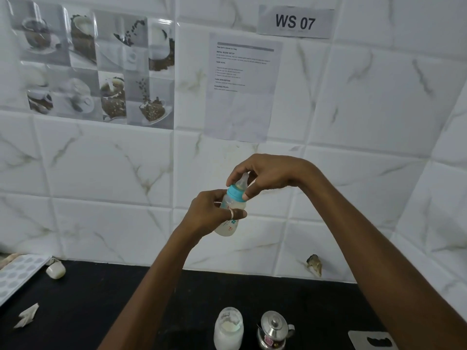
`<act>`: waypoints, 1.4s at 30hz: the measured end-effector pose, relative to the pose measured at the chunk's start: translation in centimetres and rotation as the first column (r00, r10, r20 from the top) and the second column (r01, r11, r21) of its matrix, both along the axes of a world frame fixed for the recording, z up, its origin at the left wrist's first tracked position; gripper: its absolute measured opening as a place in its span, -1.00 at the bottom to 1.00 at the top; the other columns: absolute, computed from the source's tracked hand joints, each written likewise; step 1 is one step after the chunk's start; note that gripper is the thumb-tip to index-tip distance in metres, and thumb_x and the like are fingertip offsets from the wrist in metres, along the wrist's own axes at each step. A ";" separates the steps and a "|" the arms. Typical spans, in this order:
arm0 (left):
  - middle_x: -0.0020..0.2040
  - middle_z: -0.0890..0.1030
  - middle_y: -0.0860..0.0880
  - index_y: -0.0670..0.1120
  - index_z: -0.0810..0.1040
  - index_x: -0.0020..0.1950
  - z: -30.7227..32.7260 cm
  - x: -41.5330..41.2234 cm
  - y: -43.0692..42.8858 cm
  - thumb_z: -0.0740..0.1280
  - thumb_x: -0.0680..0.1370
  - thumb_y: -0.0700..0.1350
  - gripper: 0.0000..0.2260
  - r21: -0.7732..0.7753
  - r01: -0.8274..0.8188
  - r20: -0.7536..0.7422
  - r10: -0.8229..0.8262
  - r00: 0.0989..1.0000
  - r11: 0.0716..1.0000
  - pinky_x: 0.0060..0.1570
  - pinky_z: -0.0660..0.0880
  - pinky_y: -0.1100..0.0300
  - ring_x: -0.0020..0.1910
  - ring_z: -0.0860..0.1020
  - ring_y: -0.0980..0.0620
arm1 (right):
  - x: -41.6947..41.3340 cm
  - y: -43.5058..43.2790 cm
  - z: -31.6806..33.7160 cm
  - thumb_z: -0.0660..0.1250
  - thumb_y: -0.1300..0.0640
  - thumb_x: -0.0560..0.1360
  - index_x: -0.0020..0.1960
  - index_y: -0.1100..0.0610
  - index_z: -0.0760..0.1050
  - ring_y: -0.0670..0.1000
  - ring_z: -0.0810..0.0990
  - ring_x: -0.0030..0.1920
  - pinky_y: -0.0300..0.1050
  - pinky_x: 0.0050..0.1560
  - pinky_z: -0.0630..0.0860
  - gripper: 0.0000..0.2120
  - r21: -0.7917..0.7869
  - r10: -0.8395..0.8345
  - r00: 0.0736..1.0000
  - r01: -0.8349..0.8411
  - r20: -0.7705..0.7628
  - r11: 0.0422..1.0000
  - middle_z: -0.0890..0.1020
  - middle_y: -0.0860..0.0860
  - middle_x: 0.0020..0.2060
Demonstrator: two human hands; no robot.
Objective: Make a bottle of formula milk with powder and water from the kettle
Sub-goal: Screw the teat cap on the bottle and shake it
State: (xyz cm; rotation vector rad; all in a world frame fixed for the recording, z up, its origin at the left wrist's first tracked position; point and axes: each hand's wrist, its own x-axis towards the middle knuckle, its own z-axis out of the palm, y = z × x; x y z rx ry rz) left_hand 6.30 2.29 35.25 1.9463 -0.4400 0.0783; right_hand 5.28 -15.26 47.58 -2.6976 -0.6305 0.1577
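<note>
Now my left hand [212, 213] grips the small clear milky bottle [231, 215] and my right hand [262, 178] pinches its blue ring cap [235, 193]. If I leave it loose, milk could leak

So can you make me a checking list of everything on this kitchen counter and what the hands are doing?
Surface: black counter, mostly bare.
Job's things: baby bottle with milky liquid and blue collar, held tilted in the air; powder jar open; steel kettle lidded.
Clutter: crumpled paper, small white case, patterned tray.
Grippers: left hand grips the bottle body; right hand pinches the collar.
Cables: nothing seen.
Surroundings: marble-look tiled wall, printed sheet, WS 07 sign.
</note>
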 end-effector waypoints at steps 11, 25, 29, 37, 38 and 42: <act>0.14 0.67 -0.01 -0.03 0.60 0.23 -0.1 -0.2 0.3 0.55 0.41 0.03 -0.57 0.012 -0.003 -0.022 0.003 1.000 1.000 0.15 0.57 -0.05 0.05 0.64 -0.06 | 0.0 0.6 -0.1 0.51 0.36 0.43 0.20 -0.01 0.66 0.01 0.64 0.16 0.07 0.21 0.62 -0.58 -0.084 0.048 0.997 -0.043 0.053 0.996 0.67 -0.09 0.15; 0.13 0.67 -0.03 -0.04 0.61 0.24 -0.2 -1.4 0.0 0.55 0.40 0.04 -0.55 0.032 -0.009 0.007 0.009 1.000 0.999 0.14 0.58 -0.06 0.04 0.64 -0.07 | -0.3 0.8 -0.5 0.52 -0.01 0.49 0.13 0.10 0.68 -0.06 0.74 -0.12 -0.29 -0.14 0.65 -0.72 -0.039 -0.109 0.993 0.111 0.037 0.993 0.72 -0.05 -0.01; 0.13 0.67 -0.02 -0.04 0.61 0.24 -0.4 -1.4 -0.1 0.55 0.40 0.04 -0.55 0.029 -0.002 -0.004 0.002 1.000 1.000 0.13 0.58 -0.04 0.04 0.64 -0.06 | -0.5 0.8 -0.3 0.53 0.08 0.47 0.19 0.06 0.67 -0.12 0.66 -0.05 -0.45 -0.28 0.51 -0.70 -0.075 -0.068 0.997 0.071 0.032 0.995 0.66 -0.08 0.07; 0.08 0.68 0.03 0.03 0.62 0.17 -1.1 -0.9 -0.2 0.56 0.37 0.08 -0.59 0.014 -0.005 0.017 0.005 1.000 1.000 0.00 0.59 0.07 -0.02 0.65 -0.02 | -0.1 0.8 -0.8 0.52 -0.07 0.48 0.05 0.14 0.68 -0.05 0.76 -0.13 -0.19 -0.04 0.69 -0.71 -0.072 -0.144 0.989 0.144 0.017 0.987 0.75 0.00 -0.02; 0.07 0.68 0.03 0.05 0.62 0.15 -1.3 -0.8 -0.2 0.56 0.37 0.09 -0.61 0.008 -0.006 0.017 0.006 1.000 1.000 -0.03 0.58 0.10 -0.03 0.65 -0.01 | -0.1 0.9 -1.0 0.51 -0.13 0.48 0.02 0.15 0.68 -0.08 0.76 -0.18 -0.18 -0.05 0.69 -0.66 -0.090 -0.165 0.986 0.167 0.028 0.982 0.76 0.00 -0.08; 0.06 0.68 0.04 0.07 0.62 0.12 -1.6 -0.3 -0.1 0.56 0.35 0.10 -0.63 0.002 0.001 0.010 -0.001 1.000 1.000 -0.08 0.56 0.16 -0.05 0.65 0.02 | 0.0 1.1 -1.3 0.43 -0.34 0.45 0.04 0.13 0.67 -0.12 0.75 -0.24 -0.25 -0.19 0.62 -0.48 -0.173 -0.209 0.974 0.222 0.093 0.960 0.76 -0.03 -0.13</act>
